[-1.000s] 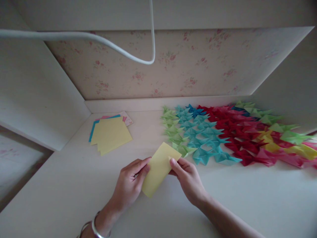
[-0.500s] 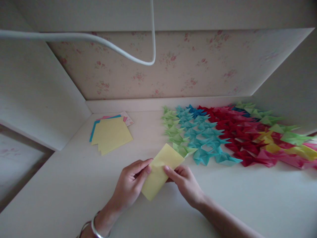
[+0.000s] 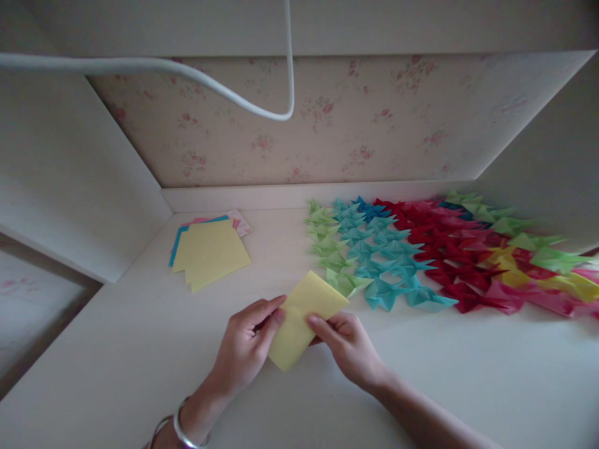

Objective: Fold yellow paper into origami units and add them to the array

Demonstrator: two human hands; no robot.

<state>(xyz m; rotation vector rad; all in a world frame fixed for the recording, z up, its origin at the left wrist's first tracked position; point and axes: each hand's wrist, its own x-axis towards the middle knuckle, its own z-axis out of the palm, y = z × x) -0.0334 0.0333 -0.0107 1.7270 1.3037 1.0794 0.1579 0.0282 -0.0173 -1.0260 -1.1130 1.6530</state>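
A pale yellow sheet of paper (image 3: 299, 312), folded into a rectangle, is held at a slant above the white table. My left hand (image 3: 250, 340) pinches its left edge between thumb and fingers. On the opposite long edge, my right hand (image 3: 349, 346) grips the paper with its thumb on top and fingers beneath. The underside of the paper and the fingers behind it are hidden. Just beyond the paper's upper right corner sits a light green folded paper crane (image 3: 346, 282).
Rows of teal cranes (image 3: 384, 293), red cranes (image 3: 468, 280) and other colours cover the table's right side. At left lies a stack of square yellow paper (image 3: 218, 252) over blue and pink sheets. A white cable (image 3: 224, 93) hangs ahead, before a flowered back wall (image 3: 299, 143).
The folded paper's lower corner has risen slightly, and both hands have shifted a little to the left. Both keep their hold; the cranes and paper stack stay put.
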